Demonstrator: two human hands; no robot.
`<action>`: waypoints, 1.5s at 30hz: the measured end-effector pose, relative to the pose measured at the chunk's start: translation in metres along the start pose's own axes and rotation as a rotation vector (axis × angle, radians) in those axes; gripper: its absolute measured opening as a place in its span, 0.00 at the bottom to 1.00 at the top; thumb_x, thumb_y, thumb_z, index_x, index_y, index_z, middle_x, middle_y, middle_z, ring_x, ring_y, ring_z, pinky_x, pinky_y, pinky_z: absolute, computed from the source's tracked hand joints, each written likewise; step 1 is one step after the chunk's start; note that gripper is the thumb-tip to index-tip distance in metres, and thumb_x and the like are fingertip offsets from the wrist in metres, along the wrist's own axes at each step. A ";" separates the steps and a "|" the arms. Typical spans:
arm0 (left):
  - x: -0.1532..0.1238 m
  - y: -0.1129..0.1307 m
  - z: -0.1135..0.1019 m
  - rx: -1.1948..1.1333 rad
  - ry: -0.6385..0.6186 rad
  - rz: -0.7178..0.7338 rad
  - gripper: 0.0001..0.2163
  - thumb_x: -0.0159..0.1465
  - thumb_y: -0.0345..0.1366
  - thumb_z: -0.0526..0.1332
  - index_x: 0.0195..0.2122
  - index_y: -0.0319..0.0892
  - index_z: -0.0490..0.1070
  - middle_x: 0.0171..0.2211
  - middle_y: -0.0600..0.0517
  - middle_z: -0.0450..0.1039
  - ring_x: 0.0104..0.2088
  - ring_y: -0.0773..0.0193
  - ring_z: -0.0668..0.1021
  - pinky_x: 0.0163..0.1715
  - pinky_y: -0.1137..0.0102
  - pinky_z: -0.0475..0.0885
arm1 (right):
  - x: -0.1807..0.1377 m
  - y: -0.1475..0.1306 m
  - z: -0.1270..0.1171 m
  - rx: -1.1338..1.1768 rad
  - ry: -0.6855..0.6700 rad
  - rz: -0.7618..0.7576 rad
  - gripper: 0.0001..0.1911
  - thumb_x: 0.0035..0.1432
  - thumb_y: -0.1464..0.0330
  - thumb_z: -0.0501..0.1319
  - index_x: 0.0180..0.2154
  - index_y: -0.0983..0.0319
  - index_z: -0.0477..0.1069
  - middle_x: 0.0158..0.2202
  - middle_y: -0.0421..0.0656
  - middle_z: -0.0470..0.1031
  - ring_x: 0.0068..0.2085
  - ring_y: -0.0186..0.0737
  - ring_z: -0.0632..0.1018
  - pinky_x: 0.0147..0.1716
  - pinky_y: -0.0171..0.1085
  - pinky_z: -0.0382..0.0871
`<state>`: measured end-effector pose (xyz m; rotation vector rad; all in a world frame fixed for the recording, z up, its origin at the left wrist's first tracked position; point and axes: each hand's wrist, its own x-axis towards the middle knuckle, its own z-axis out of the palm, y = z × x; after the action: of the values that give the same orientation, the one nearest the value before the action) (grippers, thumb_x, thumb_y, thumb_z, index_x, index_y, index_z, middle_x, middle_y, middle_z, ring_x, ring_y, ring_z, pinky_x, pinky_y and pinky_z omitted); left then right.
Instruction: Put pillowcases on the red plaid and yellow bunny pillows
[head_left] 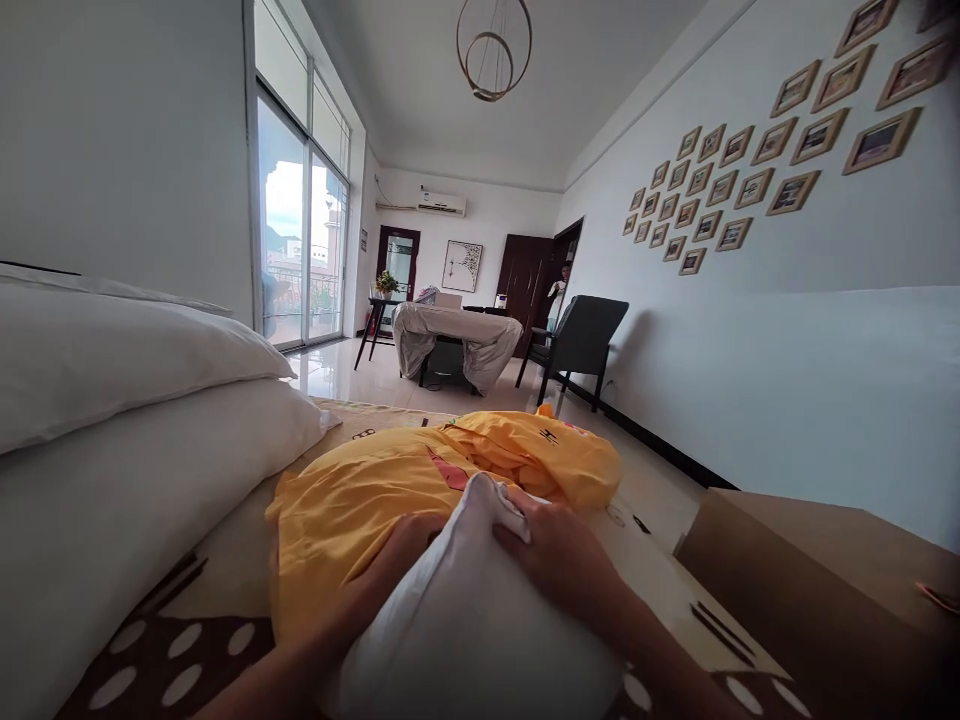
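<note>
We see one white pillow (472, 620) at the bed's (225, 560) near edge, half inside one yellow pillowcase (360, 500); left hand (397, 560) and right hand (555, 550) fingers grasp the pillow. Two more white pillows (135, 420) are stacked left.

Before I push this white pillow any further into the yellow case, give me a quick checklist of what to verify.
1. Left hand on the yellow pillowcase: ok, it rests where the case meets the pillow.
2. Right hand on the white pillow: ok, fingers lie over its top corner.
3. Pillow corner inside the case opening: cannot tell, the edge is hidden by both hands.
4. Case lying flat ahead: not ok, the far end is bunched and wrinkled.
5. Room on the left: not ok, the stacked white pillows sit close beside the case.
6. Cardboard box on the right: ok, apart from the case.
</note>
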<state>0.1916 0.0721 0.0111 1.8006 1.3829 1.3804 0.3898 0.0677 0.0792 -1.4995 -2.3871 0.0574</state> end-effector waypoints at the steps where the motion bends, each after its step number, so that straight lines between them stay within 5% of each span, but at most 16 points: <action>1: 0.006 -0.005 -0.002 0.055 -0.027 0.016 0.08 0.54 0.30 0.56 0.20 0.42 0.70 0.20 0.55 0.69 0.26 0.62 0.71 0.27 0.71 0.61 | 0.018 0.003 -0.002 0.024 -0.030 -0.009 0.22 0.60 0.62 0.55 0.54 0.63 0.69 0.45 0.50 0.77 0.45 0.50 0.77 0.42 0.42 0.67; 6: 0.025 -0.023 -0.043 0.405 -0.121 0.227 0.12 0.65 0.35 0.50 0.28 0.41 0.71 0.31 0.51 0.72 0.33 0.62 0.71 0.37 0.68 0.62 | 0.081 0.024 -0.001 -0.002 -0.064 -0.015 0.18 0.59 0.62 0.56 0.45 0.66 0.75 0.44 0.51 0.77 0.43 0.46 0.76 0.39 0.38 0.64; 11: 0.014 -0.042 -0.086 0.820 -0.277 0.419 0.14 0.68 0.42 0.50 0.53 0.47 0.66 0.50 0.49 0.71 0.50 0.57 0.71 0.50 0.62 0.61 | 0.085 0.018 0.007 -0.029 -0.028 -0.048 0.23 0.61 0.60 0.55 0.55 0.63 0.68 0.47 0.51 0.76 0.46 0.48 0.76 0.41 0.39 0.64; 19: 0.022 -0.032 -0.095 0.750 -0.367 0.226 0.10 0.64 0.31 0.50 0.30 0.43 0.69 0.34 0.52 0.73 0.37 0.60 0.73 0.38 0.68 0.62 | 0.009 -0.010 0.032 -0.268 -0.220 -0.379 0.08 0.58 0.64 0.58 0.34 0.59 0.74 0.35 0.42 0.79 0.34 0.44 0.79 0.28 0.38 0.58; 24: 0.052 -0.019 -0.130 0.616 -0.515 0.080 0.11 0.62 0.41 0.55 0.27 0.43 0.70 0.29 0.54 0.72 0.31 0.64 0.70 0.30 0.73 0.61 | 0.009 -0.028 0.032 -0.370 -0.288 -0.409 0.10 0.59 0.62 0.58 0.34 0.59 0.75 0.35 0.43 0.79 0.34 0.46 0.80 0.26 0.39 0.56; 27: 0.062 -0.018 -0.140 0.708 -0.479 0.063 0.06 0.57 0.33 0.57 0.24 0.42 0.69 0.26 0.54 0.70 0.29 0.64 0.69 0.28 0.73 0.61 | 0.018 -0.041 0.027 -0.350 -0.303 -0.417 0.11 0.59 0.61 0.57 0.33 0.59 0.75 0.34 0.44 0.79 0.35 0.46 0.80 0.26 0.39 0.56; 30: 0.054 -0.011 -0.125 0.854 -0.268 0.105 0.11 0.58 0.22 0.50 0.29 0.39 0.70 0.34 0.46 0.72 0.38 0.57 0.72 0.37 0.66 0.64 | 0.023 -0.046 0.027 -0.325 -0.266 -0.428 0.11 0.58 0.62 0.57 0.33 0.59 0.76 0.34 0.45 0.79 0.34 0.46 0.79 0.27 0.39 0.57; 33: 0.028 -0.005 -0.092 1.100 -0.075 0.432 0.18 0.62 0.19 0.43 0.39 0.38 0.70 0.40 0.41 0.71 0.43 0.54 0.71 0.43 0.59 0.64 | 0.023 -0.041 0.033 -0.316 -0.217 -0.453 0.10 0.58 0.64 0.57 0.32 0.59 0.75 0.32 0.44 0.79 0.32 0.44 0.79 0.25 0.39 0.55; 36: -0.001 -0.012 -0.063 1.198 -0.134 0.758 0.11 0.65 0.25 0.48 0.36 0.41 0.69 0.33 0.48 0.72 0.33 0.58 0.72 0.34 0.63 0.64 | 0.019 -0.034 0.038 -0.323 -0.200 -0.459 0.09 0.56 0.63 0.57 0.31 0.59 0.74 0.31 0.42 0.78 0.30 0.43 0.78 0.22 0.40 0.49; 39: -0.015 -0.025 -0.047 1.161 -0.223 0.664 0.05 0.63 0.28 0.55 0.31 0.42 0.66 0.30 0.52 0.70 0.30 0.60 0.71 0.30 0.64 0.63 | 0.012 -0.030 0.040 -0.346 -0.180 -0.444 0.08 0.56 0.62 0.57 0.31 0.58 0.73 0.31 0.41 0.78 0.29 0.43 0.78 0.21 0.41 0.44; 45: -0.001 -0.032 -0.039 1.199 -0.187 0.424 0.05 0.63 0.31 0.55 0.36 0.42 0.69 0.37 0.47 0.72 0.37 0.55 0.73 0.37 0.59 0.67 | -0.007 -0.017 0.058 -0.435 -0.119 -0.482 0.08 0.55 0.60 0.60 0.36 0.55 0.73 0.30 0.39 0.78 0.26 0.42 0.78 0.18 0.41 0.39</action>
<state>0.1431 0.0756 -0.0007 2.9851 1.9857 0.4131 0.3605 0.0619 0.0263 -1.0455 -2.9253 -0.5251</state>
